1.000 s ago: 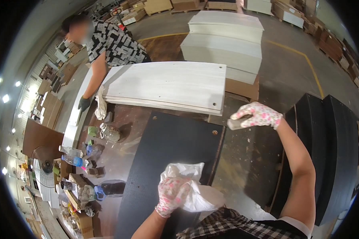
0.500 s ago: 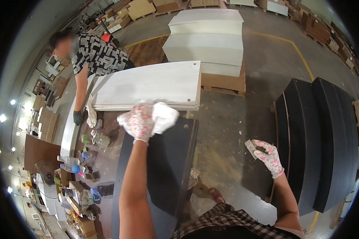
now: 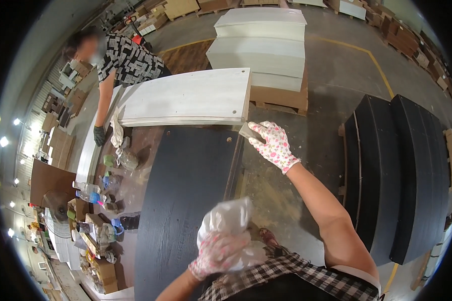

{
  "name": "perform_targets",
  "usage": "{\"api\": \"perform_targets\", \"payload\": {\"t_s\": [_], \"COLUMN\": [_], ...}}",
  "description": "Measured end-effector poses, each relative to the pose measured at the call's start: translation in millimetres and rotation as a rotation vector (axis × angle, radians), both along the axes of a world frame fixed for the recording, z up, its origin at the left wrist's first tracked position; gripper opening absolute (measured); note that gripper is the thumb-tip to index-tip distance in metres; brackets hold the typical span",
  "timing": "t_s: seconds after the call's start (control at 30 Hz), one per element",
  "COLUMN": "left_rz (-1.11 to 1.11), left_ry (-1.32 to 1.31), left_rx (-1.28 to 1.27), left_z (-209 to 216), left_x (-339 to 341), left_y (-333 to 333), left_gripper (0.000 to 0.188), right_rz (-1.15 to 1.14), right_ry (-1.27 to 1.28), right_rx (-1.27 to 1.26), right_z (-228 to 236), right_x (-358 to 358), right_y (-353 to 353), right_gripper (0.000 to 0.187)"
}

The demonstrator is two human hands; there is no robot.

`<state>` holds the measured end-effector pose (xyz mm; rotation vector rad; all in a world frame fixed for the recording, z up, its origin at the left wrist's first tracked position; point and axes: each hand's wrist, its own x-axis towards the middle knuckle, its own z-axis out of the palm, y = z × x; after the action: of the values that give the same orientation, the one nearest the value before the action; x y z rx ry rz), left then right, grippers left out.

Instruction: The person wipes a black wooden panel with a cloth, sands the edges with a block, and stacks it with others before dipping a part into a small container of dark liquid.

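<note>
A long dark panel (image 3: 181, 195) lies on the brown table in front of me, with a small hole near each far corner. My left hand (image 3: 221, 256), in a floral glove, is closed on a crumpled white cloth (image 3: 223, 218) over the panel's near right edge, close to my apron; it is slightly blurred. At the far right corner of the panel, my right hand (image 3: 275, 144) pinches a small grey-beige block (image 3: 250, 131), which looks like a sanding block. I cannot tell whether the block touches the panel's edge.
Beyond lie stacked white panels (image 3: 186, 98), where a co-worker (image 3: 130, 62) leans with a dark-gloved hand (image 3: 99, 135). Plastic bottles (image 3: 88, 193) and clutter line the table's left. Stacked dark panels (image 3: 381, 175) stand at right, a white stack (image 3: 258, 55) on a pallet behind.
My left hand has drawn the white cloth from the panel's far end back toward my body. My right hand has swung left and forward with the block to the panel's far right corner.
</note>
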<state>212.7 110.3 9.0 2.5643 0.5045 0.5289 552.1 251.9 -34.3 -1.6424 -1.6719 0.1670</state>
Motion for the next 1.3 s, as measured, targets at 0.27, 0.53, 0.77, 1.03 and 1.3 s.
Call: {"api": "perform_targets", "payload": {"t_s": [0.27, 0.53, 0.77, 1.03, 1.3], "left_rz": [0.371, 0.516, 0.646, 0.764, 0.919], "left_ry": [-0.040, -0.041, -0.179, -0.281, -0.267], "left_rx": [-0.181, -0.026, -0.110, -0.163, -0.081], "left_z": [13.0, 7.9, 23.9, 16.1, -26.5], "left_x": [-27.5, -42.9, -64.6, -147.2, -269.1], "left_y": [-65.9, -109.3, -163.0, -305.0, -517.5], "left_gripper": [0.047, 0.034, 0.030, 0.033, 0.035], "right_rz": [0.155, -0.021, 0.199, 0.360, 0.581], "right_ry": [-0.071, -0.167, -0.211, -0.144, -0.072], "right_rx": [0.258, 0.128, 0.158, 0.180, 0.228], "right_z": [-15.7, -9.4, 9.9, 11.8, 9.3], "right_x": [-44.7, -50.2, -142.5, -256.2, -400.4], "right_y": [-73.2, -47.7, -181.4, -317.8, -490.3], "right_gripper": [0.048, 0.045, 0.050, 0.049, 0.046]}}
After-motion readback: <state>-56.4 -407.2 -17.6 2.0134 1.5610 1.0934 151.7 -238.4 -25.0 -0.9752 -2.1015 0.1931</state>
